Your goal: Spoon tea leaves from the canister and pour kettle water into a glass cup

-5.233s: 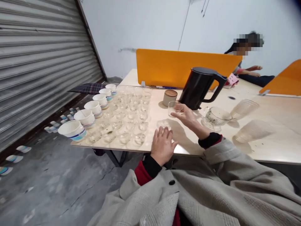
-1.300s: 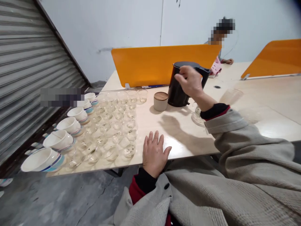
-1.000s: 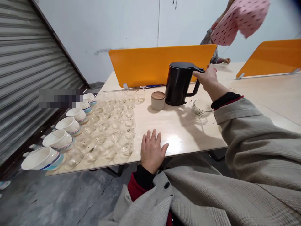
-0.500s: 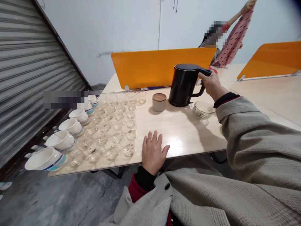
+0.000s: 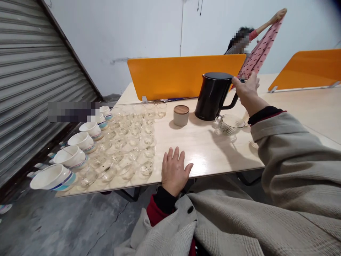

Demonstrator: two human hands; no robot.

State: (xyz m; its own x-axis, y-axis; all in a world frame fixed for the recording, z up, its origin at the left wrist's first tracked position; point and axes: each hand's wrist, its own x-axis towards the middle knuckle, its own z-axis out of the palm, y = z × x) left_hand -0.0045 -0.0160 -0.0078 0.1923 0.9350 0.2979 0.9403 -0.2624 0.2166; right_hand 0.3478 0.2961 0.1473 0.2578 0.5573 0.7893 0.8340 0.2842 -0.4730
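Note:
My left hand point(image 5: 174, 172) rests palm down on the table's front edge, fingers spread, holding nothing. At the back of the table stands a black electric kettle point(image 5: 211, 97), upright with its lid closed. My right hand point(image 5: 247, 89) is at the top of the kettle's handle, thumb stretched toward the lid and fingers loosened and apart; the handle's lower part shows free of the hand. In front of the kettle sits a ribbed glass bowl point(image 5: 231, 124) with dark bits in it. Left of the kettle is a grey canister point(image 5: 181, 117) with a wooden lid.
Rows of small clear cups point(image 5: 128, 142) cover the table's left part, beside a line of white paper cups point(image 5: 70, 156) along the edge. An orange divider point(image 5: 183, 76) stands behind. Beyond it a person holds up a pink patterned cloth point(image 5: 262, 49).
The kettle has shifted slightly right. My right hand has loosened from around its handle and lifted, fingers opening. My left hand stays put. The person's pink cloth has moved a little.

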